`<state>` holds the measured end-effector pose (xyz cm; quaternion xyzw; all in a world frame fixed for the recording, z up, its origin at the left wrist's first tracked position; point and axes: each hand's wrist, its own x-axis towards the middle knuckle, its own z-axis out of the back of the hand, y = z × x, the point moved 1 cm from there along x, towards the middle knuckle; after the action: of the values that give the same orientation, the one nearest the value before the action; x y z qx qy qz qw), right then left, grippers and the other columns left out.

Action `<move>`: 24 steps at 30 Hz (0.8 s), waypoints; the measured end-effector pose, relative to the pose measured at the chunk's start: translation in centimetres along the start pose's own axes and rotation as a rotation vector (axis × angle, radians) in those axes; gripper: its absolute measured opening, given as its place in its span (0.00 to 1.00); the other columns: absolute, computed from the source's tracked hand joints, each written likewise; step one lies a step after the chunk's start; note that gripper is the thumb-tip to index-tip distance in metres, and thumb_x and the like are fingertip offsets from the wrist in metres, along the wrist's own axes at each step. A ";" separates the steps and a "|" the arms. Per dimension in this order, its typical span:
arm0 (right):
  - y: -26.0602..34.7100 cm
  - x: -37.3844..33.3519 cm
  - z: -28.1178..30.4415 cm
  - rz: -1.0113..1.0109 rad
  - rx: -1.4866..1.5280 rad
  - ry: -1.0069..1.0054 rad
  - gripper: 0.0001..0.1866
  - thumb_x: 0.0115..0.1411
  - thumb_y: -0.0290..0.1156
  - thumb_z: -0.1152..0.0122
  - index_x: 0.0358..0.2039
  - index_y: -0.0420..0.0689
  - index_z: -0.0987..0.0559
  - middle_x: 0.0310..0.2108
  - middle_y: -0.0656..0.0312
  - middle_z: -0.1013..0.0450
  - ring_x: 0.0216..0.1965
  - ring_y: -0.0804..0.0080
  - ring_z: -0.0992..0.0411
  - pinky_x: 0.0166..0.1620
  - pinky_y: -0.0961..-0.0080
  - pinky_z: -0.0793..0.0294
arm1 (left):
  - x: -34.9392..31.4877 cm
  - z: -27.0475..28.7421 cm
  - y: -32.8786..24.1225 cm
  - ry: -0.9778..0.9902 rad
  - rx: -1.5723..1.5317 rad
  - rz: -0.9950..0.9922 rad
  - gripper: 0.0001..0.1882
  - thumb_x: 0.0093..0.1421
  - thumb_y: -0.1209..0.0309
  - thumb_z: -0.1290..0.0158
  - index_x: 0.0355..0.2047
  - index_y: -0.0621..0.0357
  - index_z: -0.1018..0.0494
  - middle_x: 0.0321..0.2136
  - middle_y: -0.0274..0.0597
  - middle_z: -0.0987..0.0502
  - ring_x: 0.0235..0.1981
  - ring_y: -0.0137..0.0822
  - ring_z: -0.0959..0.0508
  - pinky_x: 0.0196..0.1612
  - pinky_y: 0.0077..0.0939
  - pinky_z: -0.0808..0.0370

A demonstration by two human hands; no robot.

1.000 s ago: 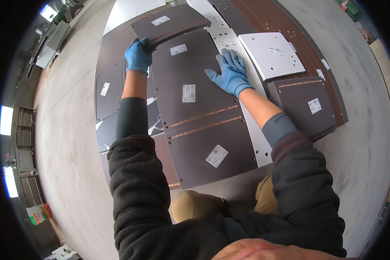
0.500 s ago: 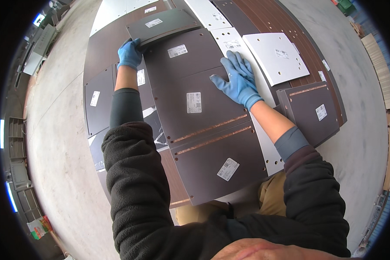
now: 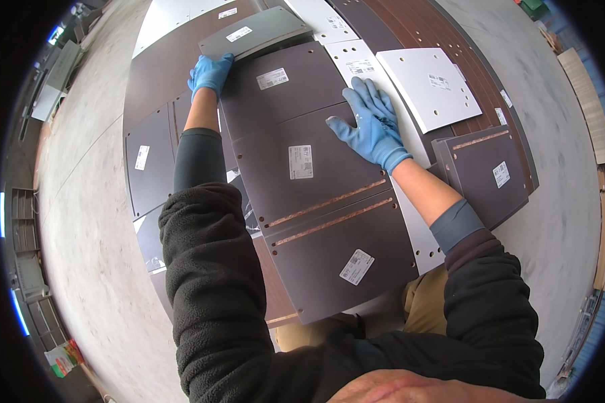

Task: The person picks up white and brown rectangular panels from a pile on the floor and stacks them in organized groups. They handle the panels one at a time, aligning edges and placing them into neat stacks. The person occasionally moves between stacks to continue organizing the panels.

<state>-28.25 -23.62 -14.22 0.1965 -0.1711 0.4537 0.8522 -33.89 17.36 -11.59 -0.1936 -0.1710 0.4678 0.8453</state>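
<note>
My left hand (image 3: pixel 210 72), in a blue work glove, is closed at the near left corner of a dark grey panel (image 3: pixel 265 30). That panel lies tilted at the far end, its near edge raised and a dark gap showing below. Part of the left fingers is hidden behind the glove. My right hand (image 3: pixel 370 126), gloved likewise, rests flat with thumb spread, across a dark brown panel (image 3: pixel 329 158) and the white panel (image 3: pixel 349 57) beside it. Another dark brown panel (image 3: pixel 309 262) lies nearest me, and one more (image 3: pixel 316 80) sits just short of the tilted panel. Each carries a white label.
A square white panel (image 3: pixel 423 84) with drilled holes lies to the right, near a small stack of brown panels (image 3: pixel 480 161). Wood-grain boards (image 3: pixel 423 30) run along the far right. Left of my forearm lies another grey panel (image 3: pixel 148 168). Concrete floor (image 3: pixel 81 221) surrounds the pile.
My left hand has shifted slightly right and away from me, and the near left corner of the grey panel has moved the same way. The right hand stays in place.
</note>
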 end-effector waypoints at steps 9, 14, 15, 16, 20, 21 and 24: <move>0.3 0.0 0.5 -0.034 0.010 0.082 0.46 0.66 0.72 0.47 0.65 0.41 0.26 0.75 0.44 0.40 0.77 0.46 0.47 0.76 0.52 0.51 | 3.4 -2.2 2.9 0.023 -0.286 -0.090 0.29 0.59 0.54 0.33 0.52 0.64 0.19 0.47 0.50 0.15 0.49 0.43 0.17 0.56 0.34 0.24; 0.3 0.1 0.3 -0.003 -0.012 0.010 0.46 0.64 0.74 0.48 0.61 0.41 0.25 0.71 0.46 0.38 0.74 0.48 0.45 0.73 0.53 0.46 | 6.0 -4.1 5.2 0.069 -0.267 -0.189 0.34 0.58 0.51 0.35 0.62 0.53 0.22 0.54 0.47 0.15 0.57 0.48 0.17 0.63 0.38 0.25; 0.3 0.1 0.4 0.011 -0.013 -0.002 0.46 0.64 0.74 0.48 0.60 0.41 0.25 0.70 0.47 0.38 0.74 0.49 0.45 0.72 0.53 0.46 | 6.0 -4.5 5.5 0.014 -0.299 -0.205 0.33 0.59 0.53 0.35 0.63 0.52 0.22 0.53 0.46 0.15 0.56 0.47 0.17 0.62 0.37 0.25; 0.3 0.1 0.5 0.013 -0.017 0.000 0.46 0.64 0.75 0.48 0.60 0.42 0.24 0.69 0.47 0.37 0.73 0.49 0.45 0.72 0.54 0.46 | 5.8 -4.8 5.7 -0.044 -0.331 -0.221 0.33 0.59 0.55 0.35 0.64 0.51 0.23 0.52 0.46 0.14 0.55 0.45 0.16 0.62 0.36 0.25; 0.5 0.1 1.1 -0.029 0.023 0.090 0.48 0.66 0.73 0.48 0.66 0.40 0.25 0.75 0.43 0.40 0.77 0.45 0.47 0.78 0.53 0.51 | 4.8 -4.4 5.6 0.019 -0.454 -0.224 0.32 0.62 0.64 0.36 0.67 0.50 0.24 0.47 0.42 0.14 0.49 0.37 0.16 0.58 0.31 0.23; 0.6 0.2 1.2 -0.042 0.013 0.112 0.47 0.66 0.73 0.48 0.66 0.40 0.25 0.75 0.43 0.40 0.77 0.45 0.47 0.78 0.53 0.51 | 4.5 -4.1 5.4 0.046 -0.485 -0.235 0.30 0.62 0.65 0.36 0.66 0.50 0.23 0.47 0.41 0.14 0.48 0.35 0.16 0.56 0.30 0.23; 0.6 0.2 1.3 -0.038 0.011 0.111 0.47 0.66 0.73 0.48 0.66 0.41 0.25 0.74 0.43 0.40 0.77 0.45 0.46 0.78 0.53 0.51 | 3.6 -3.2 4.7 0.077 -0.546 -0.261 0.28 0.62 0.69 0.37 0.64 0.51 0.21 0.44 0.39 0.15 0.45 0.31 0.18 0.54 0.26 0.23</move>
<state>-28.81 -23.81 -12.88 0.1787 -0.1172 0.4484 0.8679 -33.96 22.25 -16.30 -0.4074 -0.2818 0.2841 0.8209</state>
